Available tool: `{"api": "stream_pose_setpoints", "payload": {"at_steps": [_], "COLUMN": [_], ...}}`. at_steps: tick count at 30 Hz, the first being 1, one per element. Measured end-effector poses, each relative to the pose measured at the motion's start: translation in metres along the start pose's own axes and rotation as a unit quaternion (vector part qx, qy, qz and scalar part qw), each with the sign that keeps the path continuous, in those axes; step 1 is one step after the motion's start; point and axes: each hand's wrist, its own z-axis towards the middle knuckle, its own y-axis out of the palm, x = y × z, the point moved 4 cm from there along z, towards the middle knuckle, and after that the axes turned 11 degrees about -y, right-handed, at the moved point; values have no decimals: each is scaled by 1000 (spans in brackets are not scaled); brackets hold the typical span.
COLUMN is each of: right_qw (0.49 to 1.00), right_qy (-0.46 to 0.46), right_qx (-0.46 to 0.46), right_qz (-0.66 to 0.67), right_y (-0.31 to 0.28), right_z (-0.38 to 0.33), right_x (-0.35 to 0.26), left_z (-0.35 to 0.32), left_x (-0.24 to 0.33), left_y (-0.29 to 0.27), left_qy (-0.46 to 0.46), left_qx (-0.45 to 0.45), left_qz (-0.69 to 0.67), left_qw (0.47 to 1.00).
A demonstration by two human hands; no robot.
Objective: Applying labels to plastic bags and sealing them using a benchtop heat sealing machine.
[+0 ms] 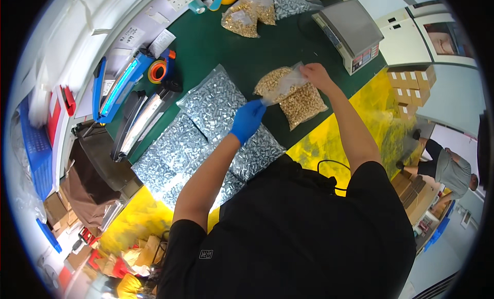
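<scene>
My left hand (pixel 248 121) wears a blue glove, and its fingers are closed on one corner of a clear plastic bag's top. At the other corner my bare right hand (pixel 316 75) pinches the same film. Small brass-coloured parts fill this clear bag (pixel 272 84), which lies against another bag of brass-coloured parts (pixel 303 105); the film between my hands partly covers both. Under and beside my left forearm lie large clear bags of silver metal parts (pixel 211 101), spread over the near left of the table.
The dark green table (pixel 206 47) carries a weighing scale (pixel 350 29) at the far right. More bags of brass parts (pixel 242 20) and a bag of silver parts (pixel 293 4) sit at the back. Two bag sealers (pixel 121 85) and a tape roll (pixel 157 71) stand left. A person (pixel 453 168) is at the right.
</scene>
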Motion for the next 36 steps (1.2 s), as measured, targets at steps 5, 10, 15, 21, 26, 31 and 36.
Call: {"api": "stream_pose_setpoints", "payload": {"at_steps": [5,10,15,21,26,31,36], "right_qw": [970,919,875,847,805,832,816], "right_qy": [-165,-314,-290,-383,-521,-533,-561], "right_qx": [-8,183,183,133,116,30,-105], "right_qz": [-180,-153,-341,-343,-259,-152,-88], "right_y": [-16,7,16,18,19,39,104], "right_z": [64,105,152,172,118,34,-31], "right_x": [-51,-159,-185,-192,-243,-319,-352], "left_z": [-37,-84,-121,-171,-204,-239,-230], "left_x": [-26,-38,-44,-74,-82,-95,-96], "left_y": [-35,-69,-96,-114,-129,-142,-157], "left_qy": [-69,-116,-136,-188,-199,-208,-213], "left_qx": [-5,35,70,134,191,242,246], "left_qz": [-49,-70,-76,-176,-198,-242,-337], "left_qw": [996,990,985,957,941,916,883]}}
